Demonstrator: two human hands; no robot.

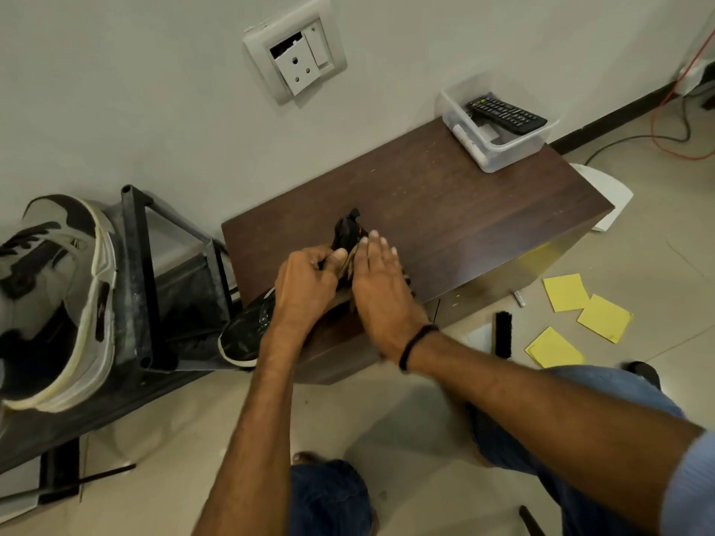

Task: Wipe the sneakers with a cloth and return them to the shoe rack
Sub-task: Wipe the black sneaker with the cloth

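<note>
A black sneaker (247, 330) with a white sole lies across the front left corner of a brown wooden cabinet (445, 210). Its heel points to the wall and its toe hangs over the edge. My left hand (305, 284) grips the sneaker near its opening. My right hand (381, 280) lies flat on the shoe with straight fingers, pressing a brownish cloth (350, 261) that shows only as a sliver between the hands. A grey, white and black sneaker (58, 295) rests on the black shoe rack (135, 265) at the left.
A clear plastic box (499, 148) holding a remote sits at the cabinet's far right corner. On the tiled floor to the right lie yellow paper squares (567, 292) and a black brush (503, 338). Cables (673, 141) run along the far right. My knees are below.
</note>
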